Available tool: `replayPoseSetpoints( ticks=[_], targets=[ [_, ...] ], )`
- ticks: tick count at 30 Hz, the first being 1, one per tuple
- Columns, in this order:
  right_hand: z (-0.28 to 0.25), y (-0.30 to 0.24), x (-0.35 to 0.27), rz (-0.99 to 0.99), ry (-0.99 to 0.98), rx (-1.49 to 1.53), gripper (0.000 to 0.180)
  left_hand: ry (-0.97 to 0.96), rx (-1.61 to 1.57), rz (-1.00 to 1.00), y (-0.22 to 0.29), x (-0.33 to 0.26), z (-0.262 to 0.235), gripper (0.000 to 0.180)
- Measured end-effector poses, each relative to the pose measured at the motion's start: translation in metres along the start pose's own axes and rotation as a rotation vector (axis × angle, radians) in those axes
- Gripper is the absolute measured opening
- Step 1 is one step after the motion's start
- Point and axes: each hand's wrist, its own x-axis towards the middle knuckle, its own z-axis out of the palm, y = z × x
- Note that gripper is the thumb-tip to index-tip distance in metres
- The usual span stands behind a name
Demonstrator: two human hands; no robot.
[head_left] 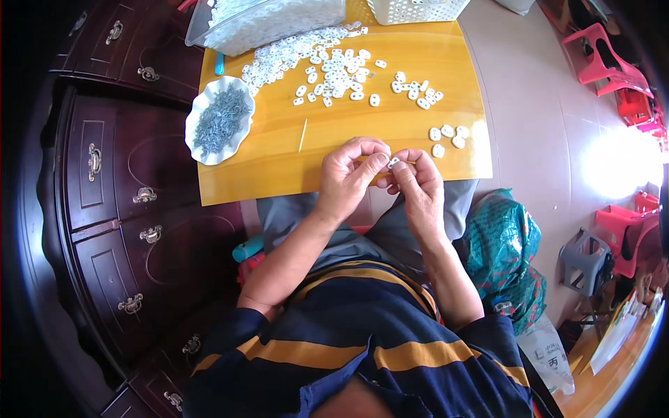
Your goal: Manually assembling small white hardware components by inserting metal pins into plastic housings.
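Observation:
My left hand (pixel 350 174) and my right hand (pixel 416 182) meet at the near edge of a yellow wooden board (pixel 279 164). Together their fingertips pinch one small white plastic piece (pixel 394 161). Several identical white pieces (pixel 333 66) lie scattered over the far part of the board. A few more white pieces (pixel 448 136) sit just beyond my right hand. A thin pale stick (pixel 303 135) lies on the board ahead of my left hand. A white scalloped dish (pixel 220 119) heaped with small grey metal parts stands at the board's left edge.
A clear plastic bin (pixel 268 21) of white pieces and a white mesh basket (pixel 414 8) stand at the board's far edge. A dark wooden drawer cabinet (pixel 118 188) fills the left. A green patterned bag (pixel 503 247), grey stool (pixel 584 259) and pink plastic chairs (pixel 605 59) are on the right.

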Motion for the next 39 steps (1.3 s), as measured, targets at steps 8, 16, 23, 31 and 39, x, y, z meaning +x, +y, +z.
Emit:
replayPoseSetpoints(
  ticks=[8, 16, 23, 31, 39],
  targets=[
    [0.000, 0.002, 0.001, 0.003, 0.004, -0.019, 0.012, 0.008, 0.010, -0.020, -0.002, -0.001, 0.000, 0.011],
    [0.001, 0.003, 0.001, 0.004, 0.016, -0.010, 0.011, 0.002, 0.043, -0.012, -0.005, 0.000, -0.002, 0.010],
    [0.004, 0.010, 0.000, -0.035, 0.029, -0.062, 0.010, 0.010, 0.111, 0.009, -0.003, 0.000, -0.002, 0.011],
    [0.007, 0.007, 0.001, -0.003, 0.060, 0.016, 0.009, -0.023, 0.152, 0.043, -0.005, 0.004, -0.011, 0.010],
    [0.008, 0.009, -0.001, -0.027, 0.122, -0.063, 0.011, -0.137, 0.383, 0.106, 0.011, 0.008, -0.014, 0.006]
  ],
)
